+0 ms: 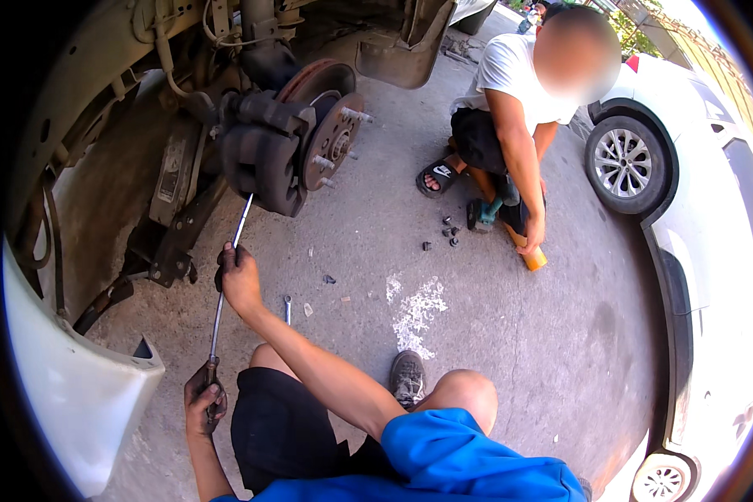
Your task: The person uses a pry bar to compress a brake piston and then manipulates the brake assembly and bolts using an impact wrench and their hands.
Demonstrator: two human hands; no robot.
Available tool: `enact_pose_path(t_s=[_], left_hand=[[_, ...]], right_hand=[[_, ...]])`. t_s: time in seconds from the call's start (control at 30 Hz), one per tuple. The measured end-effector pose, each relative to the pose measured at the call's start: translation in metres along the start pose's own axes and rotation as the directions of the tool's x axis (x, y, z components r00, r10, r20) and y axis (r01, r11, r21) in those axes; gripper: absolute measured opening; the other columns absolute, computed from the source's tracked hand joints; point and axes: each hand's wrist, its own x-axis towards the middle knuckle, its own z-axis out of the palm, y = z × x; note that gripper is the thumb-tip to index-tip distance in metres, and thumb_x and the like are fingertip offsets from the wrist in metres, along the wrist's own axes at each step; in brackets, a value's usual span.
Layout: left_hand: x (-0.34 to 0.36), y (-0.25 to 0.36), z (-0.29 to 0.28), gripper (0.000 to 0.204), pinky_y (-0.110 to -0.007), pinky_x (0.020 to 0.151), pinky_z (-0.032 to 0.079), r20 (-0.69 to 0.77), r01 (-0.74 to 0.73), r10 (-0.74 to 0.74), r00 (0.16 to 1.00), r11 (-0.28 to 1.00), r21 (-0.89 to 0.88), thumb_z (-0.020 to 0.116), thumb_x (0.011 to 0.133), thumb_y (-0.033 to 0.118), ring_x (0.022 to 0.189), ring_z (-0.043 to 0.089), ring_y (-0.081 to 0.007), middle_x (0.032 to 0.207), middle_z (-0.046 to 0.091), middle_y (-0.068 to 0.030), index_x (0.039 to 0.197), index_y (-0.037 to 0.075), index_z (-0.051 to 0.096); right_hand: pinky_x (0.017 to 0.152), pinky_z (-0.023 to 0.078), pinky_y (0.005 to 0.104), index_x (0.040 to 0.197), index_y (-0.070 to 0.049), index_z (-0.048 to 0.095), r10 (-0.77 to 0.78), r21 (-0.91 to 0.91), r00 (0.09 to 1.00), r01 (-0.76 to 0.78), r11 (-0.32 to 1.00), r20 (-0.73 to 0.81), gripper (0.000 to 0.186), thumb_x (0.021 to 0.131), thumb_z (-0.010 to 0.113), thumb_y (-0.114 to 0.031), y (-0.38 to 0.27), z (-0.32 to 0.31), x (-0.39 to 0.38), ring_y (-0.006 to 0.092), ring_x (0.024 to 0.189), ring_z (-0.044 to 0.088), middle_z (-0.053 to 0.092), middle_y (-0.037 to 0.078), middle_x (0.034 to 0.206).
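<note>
My left hand (pixel 204 400) is closed round the dark handle of a long screwdriver (pixel 218 322). Farther up, my right hand (pixel 239 278) grips its metal shaft. The screwdriver slants upward, its tip at the lower edge of the dark brake caliper (pixel 263 163); whether it is wedged in there I cannot tell. The caliper sits over a rusty-edged brake disc (pixel 320 81). In front of the disc is the wheel hub (pixel 335 144), its bare studs sticking out to the right.
A combination wrench (pixel 288 310) lies on the concrete by my knee. Several lug nuts (pixel 450 231) are scattered near a teal power tool (pixel 484 213). A crouching person (pixel 510 92) holds a yellow-orange cylinder (pixel 534 258). A jack (pixel 176 192) stands behind the caliper; a white car (pixel 711 251) is parked right.
</note>
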Motion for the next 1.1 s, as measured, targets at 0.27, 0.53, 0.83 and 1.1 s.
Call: enact_pose_path(t_s=[0.27,0.53,0.83,1.1], left_hand=[[-0.015,0.004,0.035,0.060,-0.024,0.039,0.032,-0.065,-0.089,0.104,0.992,0.975,0.202,0.065,0.084,0.017,0.044,0.041,-0.0083,0.067,0.048,-0.0012,0.135,-0.007,0.046],[-0.020,-0.007,0.035,0.051,-0.022,0.046,0.032,-0.148,-0.133,0.216,0.965,0.892,0.432,0.063,0.086,0.007,0.052,0.042,-0.0060,0.070,0.048,0.0016,0.133,-0.007,0.050],[-0.027,0.015,0.040,0.059,-0.023,0.038,0.030,-0.120,-0.072,0.096,0.988,0.980,0.187,0.065,0.084,0.019,0.042,0.040,-0.0093,0.063,0.046,-0.0009,0.136,-0.005,0.046],[0.007,0.008,-0.020,0.063,-0.023,0.028,0.022,0.112,0.053,-0.032,0.993,0.980,-0.194,0.062,0.083,0.023,0.031,0.030,-0.0090,0.057,0.041,-0.0020,0.136,-0.005,0.041]], right_hand=[[0.042,0.032,0.0289,0.079,-0.003,0.051,0.019,0.100,1.000,-0.020,0.995,0.017,0.042,0.103,0.044,-0.037,-0.008,-0.011,0.000,0.0109,0.044,0.043,0.045,0.001,0.056],[0.041,0.030,0.0278,0.078,-0.004,0.052,0.049,0.237,0.999,-0.051,0.970,0.014,0.044,0.103,0.045,-0.039,-0.012,-0.008,-0.003,0.0098,0.043,0.040,0.045,0.000,0.055],[0.041,0.031,0.0284,0.078,-0.003,0.054,0.087,0.186,0.996,-0.083,0.979,-0.016,0.041,0.102,0.048,-0.036,-0.024,-0.005,-0.011,0.0109,0.044,0.043,0.047,0.001,0.057],[0.044,0.036,0.0289,0.082,-0.001,0.055,-0.030,0.116,0.998,0.036,0.993,-0.052,0.040,0.102,0.049,-0.035,-0.005,-0.002,0.000,0.0131,0.045,0.048,0.054,0.005,0.062]])
